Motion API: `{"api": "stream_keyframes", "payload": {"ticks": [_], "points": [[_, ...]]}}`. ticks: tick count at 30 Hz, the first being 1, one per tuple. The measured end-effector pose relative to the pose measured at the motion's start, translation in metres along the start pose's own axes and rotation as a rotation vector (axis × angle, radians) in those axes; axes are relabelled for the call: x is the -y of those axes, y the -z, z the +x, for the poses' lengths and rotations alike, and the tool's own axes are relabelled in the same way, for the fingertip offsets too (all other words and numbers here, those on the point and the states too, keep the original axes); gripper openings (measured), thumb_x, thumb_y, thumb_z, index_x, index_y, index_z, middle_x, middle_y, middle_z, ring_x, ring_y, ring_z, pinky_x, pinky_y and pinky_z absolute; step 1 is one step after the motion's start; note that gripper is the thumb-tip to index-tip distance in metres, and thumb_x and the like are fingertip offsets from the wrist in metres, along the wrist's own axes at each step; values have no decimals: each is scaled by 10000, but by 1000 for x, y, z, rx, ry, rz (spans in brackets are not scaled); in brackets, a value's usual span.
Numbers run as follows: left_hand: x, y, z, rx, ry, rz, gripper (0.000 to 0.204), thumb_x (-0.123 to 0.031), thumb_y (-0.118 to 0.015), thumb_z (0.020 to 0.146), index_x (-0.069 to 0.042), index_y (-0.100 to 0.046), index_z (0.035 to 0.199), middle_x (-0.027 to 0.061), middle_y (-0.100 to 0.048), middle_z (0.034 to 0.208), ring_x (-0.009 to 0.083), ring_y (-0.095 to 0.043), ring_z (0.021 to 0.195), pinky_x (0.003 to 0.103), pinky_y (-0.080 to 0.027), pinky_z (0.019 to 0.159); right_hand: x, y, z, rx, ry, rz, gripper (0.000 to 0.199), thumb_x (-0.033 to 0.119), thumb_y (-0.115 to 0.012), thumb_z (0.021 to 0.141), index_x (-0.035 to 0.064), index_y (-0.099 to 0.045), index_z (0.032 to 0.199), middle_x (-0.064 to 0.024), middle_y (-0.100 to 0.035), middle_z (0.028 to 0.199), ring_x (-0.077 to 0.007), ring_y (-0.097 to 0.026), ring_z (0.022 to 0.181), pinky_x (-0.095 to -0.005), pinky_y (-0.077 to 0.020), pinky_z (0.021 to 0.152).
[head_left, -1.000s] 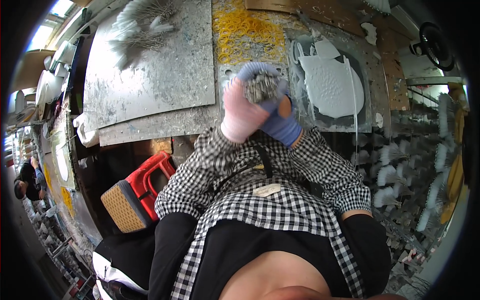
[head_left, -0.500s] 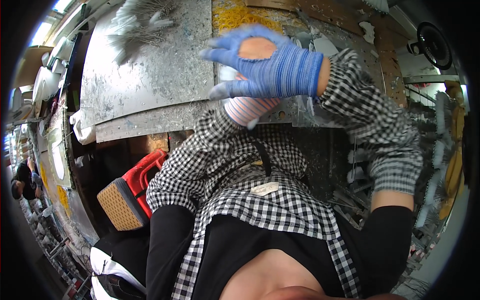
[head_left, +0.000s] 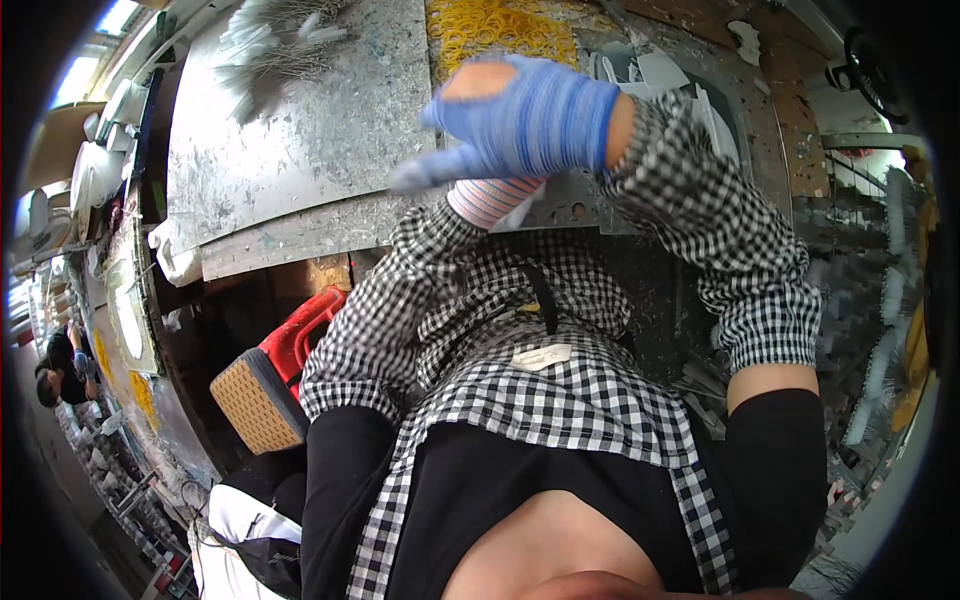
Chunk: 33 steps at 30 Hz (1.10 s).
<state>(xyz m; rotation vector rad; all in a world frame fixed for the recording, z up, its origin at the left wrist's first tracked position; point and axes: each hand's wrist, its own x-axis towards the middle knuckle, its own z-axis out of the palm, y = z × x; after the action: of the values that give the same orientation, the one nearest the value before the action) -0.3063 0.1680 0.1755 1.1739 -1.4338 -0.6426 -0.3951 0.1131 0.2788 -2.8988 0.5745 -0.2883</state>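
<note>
Your right hand (head_left: 530, 120), in a blue glove, is raised in front of your chest with the palm turned away from you. Its fingers (head_left: 430, 172) are stretched out and a little spread, pointing to your left, and they grip nothing that I can see. The hand looks blurred, so I judge that it moves fast. A slower movement would probably let you place the fingers more exactly.

Your left hand (head_left: 495, 200), in a striped pink and white glove, is almost fully hidden behind the right one. Only the cuff shows, so I cannot tell whether it is open or closed, or whether it holds something.

The grey metal sheet (head_left: 300, 160) lies beyond your fingertips and to their left. Its near edge passes just behind them, but contact does not show. A heap of yellow rings (head_left: 500, 30) lies farther out, beyond the knuckles. A bundle of grey bristles (head_left: 280, 40) lies on the far left part of the sheet, well apart from both hands. Keep your wrists above the sheet edge, I think, and not against it.
</note>
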Motion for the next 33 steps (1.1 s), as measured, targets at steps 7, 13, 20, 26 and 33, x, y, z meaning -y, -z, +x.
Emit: {"api": "stream_keyframes", "payload": {"ticks": [7,13,20,26,33], "points": [[-14,76,7,-144,285,-489,320,-357,-603,990,-43,-631,1051,69,-686,878,223,-675,881,386,-532,894,-23,19,-22,-812,192,710,428,382,-653,959,82,-654,1263,-134,-676,1232,-292,-645,1149,-409,-529,979],[-16,132,-42,-511,619,-1868,461,-475,-561,970,-78,-581,1203,65,-556,1329,223,-509,1238,441,-484,984,-2,-171,-106,-582,-427,461,330,172,-638,961,28,-651,1257,-107,-683,1194,-210,-644,1122,-369,-481,1060],[5,139,-38,-665,418,-1224,243,-339,-614,973,-101,-601,1016,36,-656,963,208,-647,941,419,-550,883,40,-115,-109,-379,-413,1086,560,257,-724,921,68,-529,1411,-122,-613,1353,-259,-532,1319,-426,-378,1152],[-52,37,6,-69,81,-627,279,41,-732,855,-42,-602,1088,92,-700,952,163,-687,864,356,-582,797,0,-44,-72,-542,-98,724,1450,350,-993,557,131,-30,1618,-139,-421,1540,-303,-471,1376,-442,-395,1157],[-70,26,43,297,-105,-619,482,-159,-717,925,-92,-514,1357,86,-671,1074,180,-653,1012,350,-560,889,-17,-22,-59,-250,-147,863,1158,240,-936,673,90,-206,1559,-131,-464,1473,-266,-471,1359,-407,-416,1155]]}}
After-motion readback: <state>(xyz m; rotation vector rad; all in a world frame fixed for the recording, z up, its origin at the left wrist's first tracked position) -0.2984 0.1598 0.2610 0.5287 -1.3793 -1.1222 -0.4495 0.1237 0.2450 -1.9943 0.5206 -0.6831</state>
